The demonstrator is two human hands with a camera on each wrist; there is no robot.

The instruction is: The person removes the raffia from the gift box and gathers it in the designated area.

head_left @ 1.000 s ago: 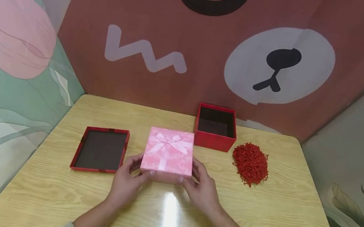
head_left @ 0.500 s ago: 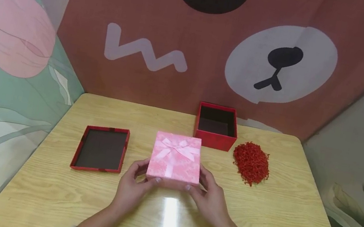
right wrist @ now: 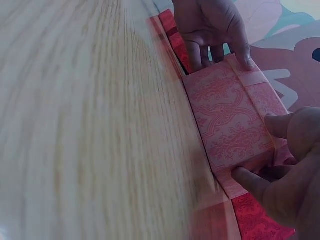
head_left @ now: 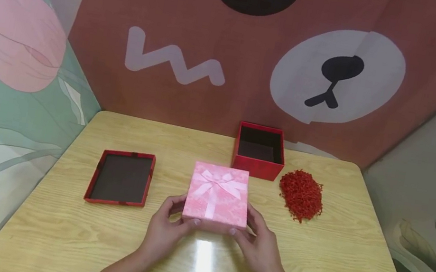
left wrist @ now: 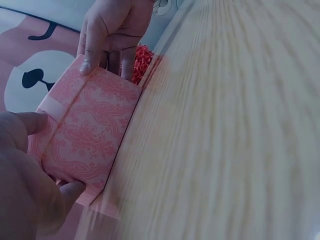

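A square pink gift box (head_left: pixel 217 205) with a patterned lid and a pale ribbon bow sits mid-table in the head view. My left hand (head_left: pixel 165 230) grips its left side, thumb at the front edge of the lid. On the opposite side, my right hand (head_left: pixel 261 249) holds it the same way. In the left wrist view the patterned front wall of the box (left wrist: pixel 90 127) faces the camera, its lower edge close to the tabletop. Both hands also show around the box (right wrist: pixel 227 117) in the right wrist view. The lid is on, so the inside is hidden.
Left on the wooden table (head_left: pixel 67 236) lies an upturned red lid (head_left: pixel 120 178) with a dark inside. An open red box (head_left: pixel 258 164) stands behind the pink one, toward the right. Beside it is a heap of red shredded paper (head_left: pixel 301 195). A printed backdrop (head_left: pixel 163 102) rises at the table's back edge.
Both hands have shifted the pink gift box to the right and slightly nearer to me, keeping their hold. The red box, red lid and shredded paper have stayed put.
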